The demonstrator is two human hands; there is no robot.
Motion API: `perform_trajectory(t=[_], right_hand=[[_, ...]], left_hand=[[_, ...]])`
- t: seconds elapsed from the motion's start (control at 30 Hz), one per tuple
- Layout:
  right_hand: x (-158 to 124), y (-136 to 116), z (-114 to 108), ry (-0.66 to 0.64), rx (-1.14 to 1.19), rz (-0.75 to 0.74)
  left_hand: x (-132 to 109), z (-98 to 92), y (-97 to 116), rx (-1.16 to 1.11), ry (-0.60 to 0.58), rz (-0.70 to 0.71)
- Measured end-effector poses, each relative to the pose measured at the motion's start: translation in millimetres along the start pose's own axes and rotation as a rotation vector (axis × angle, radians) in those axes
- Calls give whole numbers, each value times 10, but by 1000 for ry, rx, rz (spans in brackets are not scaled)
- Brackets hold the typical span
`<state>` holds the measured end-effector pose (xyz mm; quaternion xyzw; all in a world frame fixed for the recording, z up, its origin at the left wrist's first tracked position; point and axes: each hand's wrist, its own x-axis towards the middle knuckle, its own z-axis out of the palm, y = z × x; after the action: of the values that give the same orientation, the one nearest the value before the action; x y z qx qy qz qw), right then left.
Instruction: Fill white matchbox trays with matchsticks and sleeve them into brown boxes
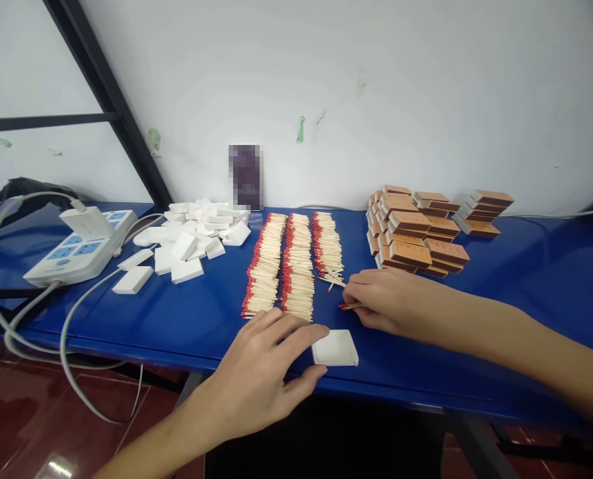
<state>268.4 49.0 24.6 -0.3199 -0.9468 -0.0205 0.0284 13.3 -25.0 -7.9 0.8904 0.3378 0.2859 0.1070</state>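
Near the front edge lies a white inner matchbox tray (335,348), open side up, with nothing seen inside it. The thumb and index finger of my left hand (271,369) hold it at its left end. Just above and right of the tray, my right hand (373,301) pinches a few red-tipped matches (349,307), their heads pointing left. Three long rows of matches cover the table's middle: a left row (265,266), a middle row (298,269) and a shorter right row (328,243). Some loose matches (332,278) lie askew at the right row's near end, beside my right fingers.
White trays (197,233) are heaped at the back left. Closed brown matchboxes (411,229) stand stacked at the back right. A power strip (84,246) with cables and a plugged-in adapter sits far left on the blue table (526,299). A blurred purple rectangle (246,176) leans on the wall.
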Motion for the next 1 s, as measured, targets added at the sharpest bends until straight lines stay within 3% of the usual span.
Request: perform_trajectory(t=[0.17, 0.6, 0.83, 1.0], right_hand=[[96, 90, -94, -158, 143, 47], [187, 79, -222, -305, 257, 235], [209, 71, -336, -269, 282, 213], [262, -81, -498, -237, 359, 146]], left_hand=[[6, 7, -4, -14, 15, -22], [9, -4, 13, -6, 18, -21], [26, -4, 23, 6, 22, -54], [17, 6, 16, 2, 42, -85]])
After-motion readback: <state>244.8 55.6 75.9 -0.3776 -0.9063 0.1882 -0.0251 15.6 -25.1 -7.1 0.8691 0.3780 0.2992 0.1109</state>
